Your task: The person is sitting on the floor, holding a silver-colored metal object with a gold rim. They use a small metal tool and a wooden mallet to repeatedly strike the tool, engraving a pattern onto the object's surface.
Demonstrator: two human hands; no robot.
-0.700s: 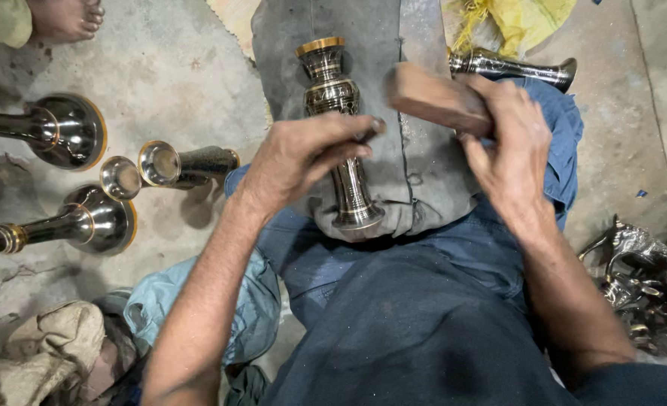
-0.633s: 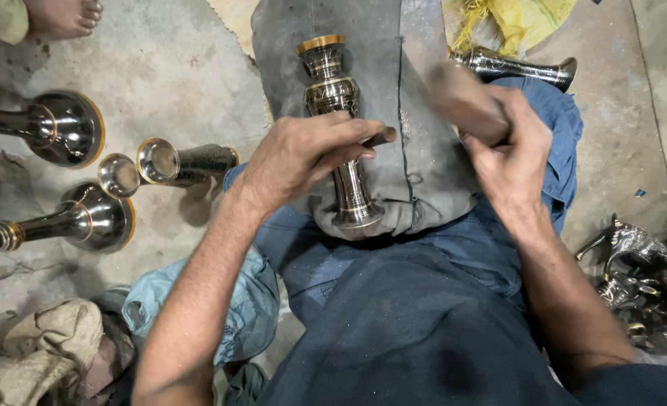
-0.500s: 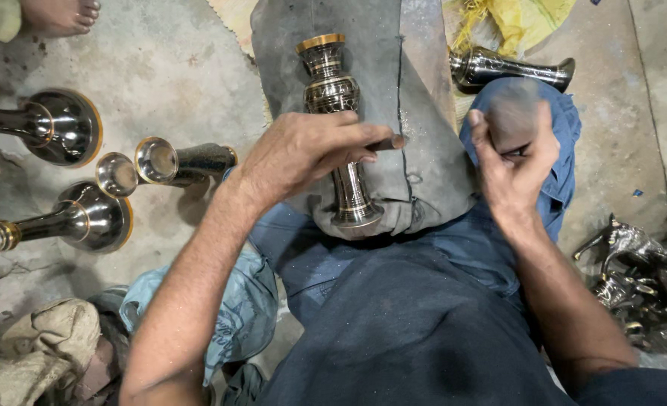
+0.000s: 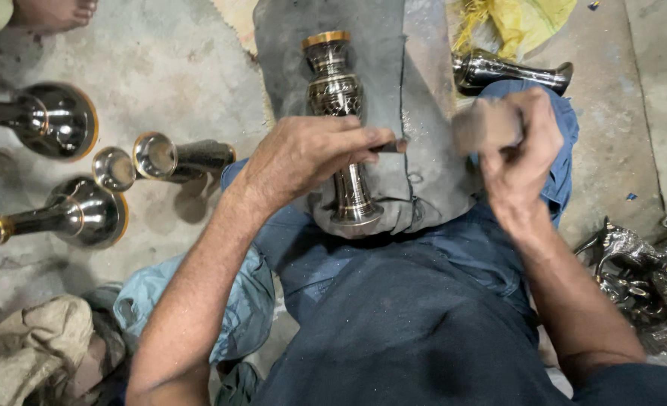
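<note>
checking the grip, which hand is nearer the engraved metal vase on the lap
Left. The left hand lies over the vase, holding a small tool at its middle; the right hand is off to its right, gripping a wooden block.

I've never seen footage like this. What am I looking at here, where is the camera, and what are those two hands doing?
There is no machine here: the camera sits on a person's head and looks down at their own lap and hands. The person sits on a concrete floor in blue trousers, with a grey pad laid over the legs. On the pad lies a dark engraved metal vase with a brass rim. The left hand rests over the vase and pinches a small thin tool against it. The right hand grips a wooden block, blurred by motion, beside the tool. Other shiny metal vessels lie on the floor to the left, one more lies above the right hand, and silvery metal pieces are heaped at the right edge.
</note>
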